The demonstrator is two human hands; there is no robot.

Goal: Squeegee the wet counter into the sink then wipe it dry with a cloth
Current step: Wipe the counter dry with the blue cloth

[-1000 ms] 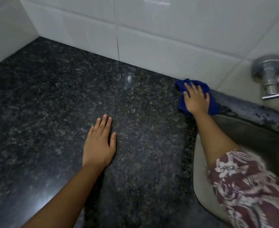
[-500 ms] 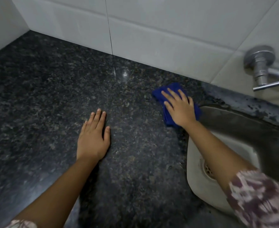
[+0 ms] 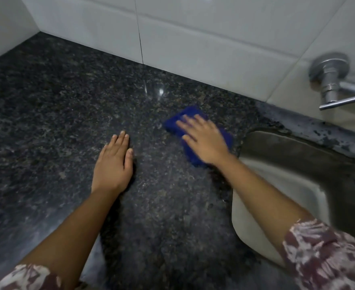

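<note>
Right hand: your right hand (image 3: pixel 203 141) lies flat, fingers straight, pressing the folded blue cloth (image 3: pixel 172 123) down so its whole face bears on the stone.
Cloth: under that palm, with its edges showing past your fingertips.
Left hand: your left hand (image 3: pixel 114 164) lies flat beside the right, fingers together and empty, likely bracing your reach.
Desk: the dark speckled granite desk (image 3: pixel 47 122) lies under both palms.
Sink: the grey steel sink (image 3: pixel 298 185) is just outside your right wrist.
Stage: this looks like the drying step; no squeegee is in view.

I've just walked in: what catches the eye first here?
A bright blue cloth, pressed flat under the right hand on the dark speckled counter, just left of the sink. The left hand rests flat on the counter, and a chrome tap juts from the white tiled wall, upper right.
</note>
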